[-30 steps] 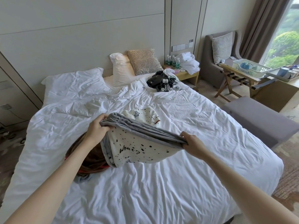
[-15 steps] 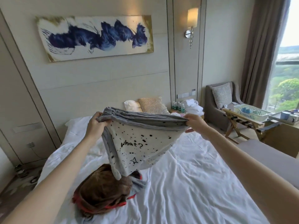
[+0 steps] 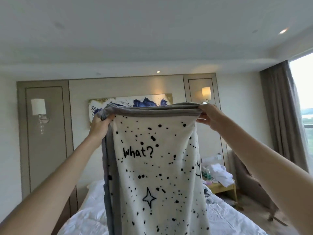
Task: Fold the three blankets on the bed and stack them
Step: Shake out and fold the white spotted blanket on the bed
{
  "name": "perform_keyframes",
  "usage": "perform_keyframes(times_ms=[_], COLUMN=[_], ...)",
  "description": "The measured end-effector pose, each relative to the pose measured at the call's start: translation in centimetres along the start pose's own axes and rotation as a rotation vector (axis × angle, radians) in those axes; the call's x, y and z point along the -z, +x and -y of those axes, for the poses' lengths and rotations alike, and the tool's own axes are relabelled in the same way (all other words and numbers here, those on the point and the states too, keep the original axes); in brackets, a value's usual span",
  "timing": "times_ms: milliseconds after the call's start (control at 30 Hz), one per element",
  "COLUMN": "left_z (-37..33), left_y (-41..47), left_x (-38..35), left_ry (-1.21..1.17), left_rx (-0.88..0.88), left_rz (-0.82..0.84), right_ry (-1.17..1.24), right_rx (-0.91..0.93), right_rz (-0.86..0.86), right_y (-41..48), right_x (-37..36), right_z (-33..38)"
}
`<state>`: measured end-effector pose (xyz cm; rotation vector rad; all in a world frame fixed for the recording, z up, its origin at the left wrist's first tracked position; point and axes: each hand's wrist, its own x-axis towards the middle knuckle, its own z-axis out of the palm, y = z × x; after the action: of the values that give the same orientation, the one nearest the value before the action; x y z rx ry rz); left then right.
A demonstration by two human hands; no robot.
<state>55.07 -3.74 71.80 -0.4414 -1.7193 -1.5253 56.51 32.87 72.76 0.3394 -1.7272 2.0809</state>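
**A:** What sits farthest left?

**B:** A wall lamp (image 3: 38,107) with a white shade, at 9 o'clock in the view, on a grey wall panel.

**A:** And the left hand?

**B:** The left hand (image 3: 100,126) is raised at 10 o'clock of the blanket. Its fingers are curled round the grey top corner, gripping the cloth.

**A:** Where is the blanket itself?

**B:** The blanket (image 3: 157,167) hangs in the middle of the view, held up in the air over the bed. It drops from the 2 hands past the bottom of the picture at 6 o'clock. The side facing the camera is white with black specks, the word "what?" and 1 outlined star. The top hem and the left border are grey, and the hem shows several layers bunched together.

**A:** Anything behind it?

**B:** A painting (image 3: 128,101) with blue strokes shows just over the hem at 12 o'clock.

**A:** The right hand?

**B:** The right hand (image 3: 209,117), at 2 o'clock of the blanket, pinches the other top corner, with its fingers laid over the hem.

**A:** And lower down?

**B:** The bed (image 3: 225,216), in rumpled white sheets, shows at 7 and 5 o'clock beside the blanket.

**A:** Farther right?

**B:** A lit lamp (image 3: 206,93) is just above the right hand. A bedside table (image 3: 221,186) at 4 o'clock carries white towels (image 3: 220,173). A brown curtain (image 3: 277,119) hangs at 3 o'clock, beside the window (image 3: 304,107).
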Motion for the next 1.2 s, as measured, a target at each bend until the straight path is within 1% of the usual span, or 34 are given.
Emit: perform_keyframes(times_ms=[133,233,367,467,533,600,667,700,833,933,1033,1100,1200], left_z=[-3.4,-4.9,-4.6,-2.5,-0.2,2.9,6.8,8.9,17.6,23.5,27.5,28.6,26.9], left_y=[0.0,-0.1,0.0,-0.2,-0.3,-0.4,-0.6,-0.7,0.6,3.6,9.5,15.4,25.5], left_x=[0.4,0.1,-0.2,-0.5,-0.7,-1.2,-2.0,-2.4,-4.5,-6.2,-8.0,-9.0,-9.9], left_ry=[0.026,0.030,0.070,0.128,0.167,0.208,0.256,0.277,0.346,0.366,0.357,0.321,0.204], left_rx=[-0.041,-0.042,-0.014,0.058,0.095,0.143,0.179,0.202,0.325,0.372,0.387,0.350,0.206], left_rz=[0.007,0.001,-0.008,0.033,0.072,0.101,0.116,0.125,0.199,0.222,0.233,0.207,0.095], right_ry=[0.063,0.146,0.193,0.158,0.057,-0.196,-0.453,-0.537,-0.765,-0.815,-0.768,-0.681,-0.539], right_rx=[0.029,0.023,-0.004,-0.028,-0.031,0.032,0.076,0.077,0.061,0.048,0.132,0.213,0.379], right_rz=[-0.045,-0.076,-0.099,-0.113,-0.174,-0.254,-0.289,-0.295,-0.334,-0.362,-0.440,-0.516,-0.593], right_y=[-0.9,-0.8,-0.2,0.6,1.5,2.9,4.2,4.9,9.0,13.5,19.8,24.9,32.3], right_x=[0.7,1.0,1.1,1.3,1.4,1.7,1.8,1.8,1.9,0.7,-2.3,-5.1,-9.3], right_z=[3.6,4.2,2.6,-0.3,-3.1,-6.5,-9.9,-11.7,-19.0,-23.5,-25.1,-24.1,-19.4])
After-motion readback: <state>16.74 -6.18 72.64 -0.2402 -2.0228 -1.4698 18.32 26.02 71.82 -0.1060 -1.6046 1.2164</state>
